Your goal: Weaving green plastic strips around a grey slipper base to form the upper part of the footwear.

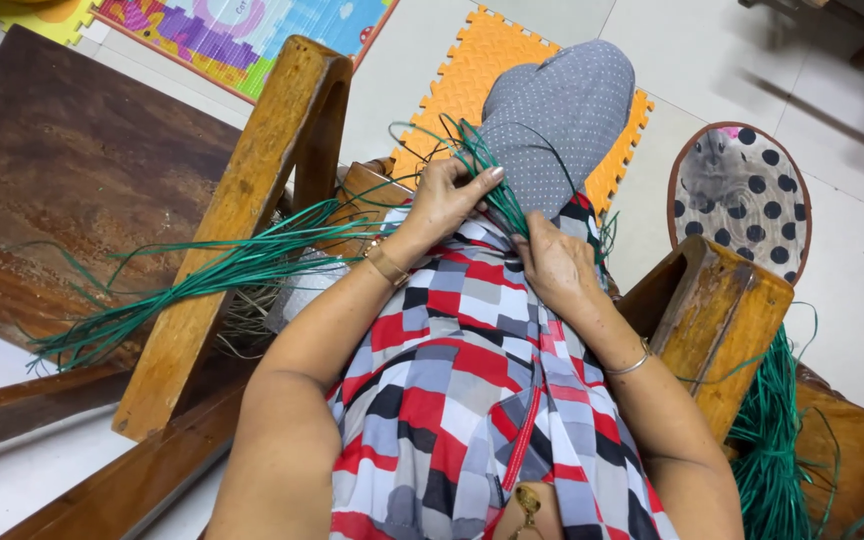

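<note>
Seated in a wooden chair (252, 210), the left hand (449, 197) pinches green strips (202, 270) while the right hand (552, 262) seemingly grips their crossing, best kept taut.

No packages, labels, signs or screens are in view.
</note>
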